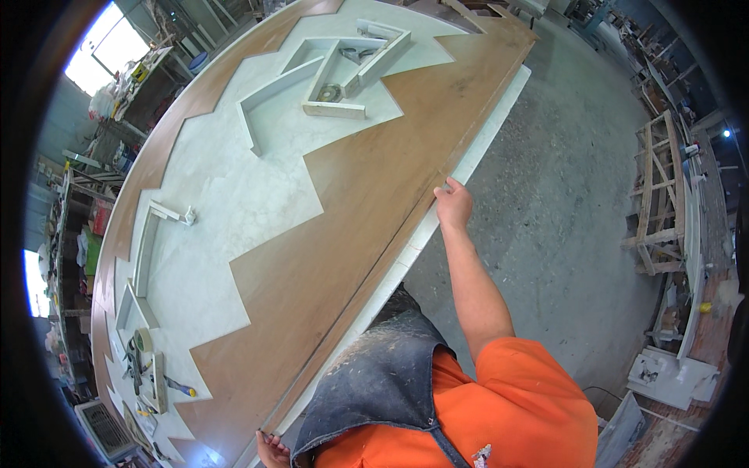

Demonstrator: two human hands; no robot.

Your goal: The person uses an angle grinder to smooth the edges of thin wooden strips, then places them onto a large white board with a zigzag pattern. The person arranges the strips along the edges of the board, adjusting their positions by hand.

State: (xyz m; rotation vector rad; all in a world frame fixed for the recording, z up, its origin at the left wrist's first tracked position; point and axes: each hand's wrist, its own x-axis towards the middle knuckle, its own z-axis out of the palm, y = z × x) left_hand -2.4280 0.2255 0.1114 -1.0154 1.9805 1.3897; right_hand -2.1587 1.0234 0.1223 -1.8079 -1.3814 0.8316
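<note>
A long thin brown strip (367, 282) lies along the near edge of a large tabletop, with a dark line between it and the brown zigzag-edged panel (312, 257). My right hand (454, 204) pinches the strip's far end, thumb and forefinger over the pale table edge (488, 125). Near the bottom of the view, my left hand (271, 451) is closed at the strip's near end; its fingers are partly cut off by the lower border. Beyond the panel spreads a pale marbled surface (211, 195).
White angled frame pieces (335, 111) lie on the far part of the top. A tape roll (143, 339), black clamp-like tools (134, 370) and a screwdriver-like tool (181, 388) sit at the left. Wooden racks (659, 187) stand at the right, across the grey floor (562, 210).
</note>
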